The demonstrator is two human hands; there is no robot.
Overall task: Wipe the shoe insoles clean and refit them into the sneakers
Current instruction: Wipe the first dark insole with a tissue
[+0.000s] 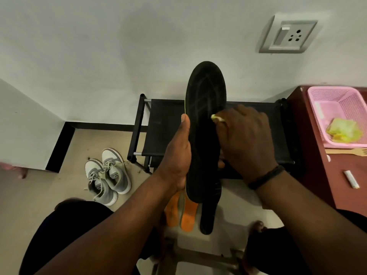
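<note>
Insole (204,124) upright between both hands, toe edge near wall (119,46).

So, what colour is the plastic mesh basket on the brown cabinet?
Pink, seen best in the head view: the plastic mesh basket.

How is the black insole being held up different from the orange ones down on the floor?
The black insole is upright in the air, gripped by the left hand and rubbed by the right hand with a yellow cloth; the orange insoles lie untouched on the floor. The black insole looks larger, though it is nearer the camera. Both are outside the sneakers.
</note>
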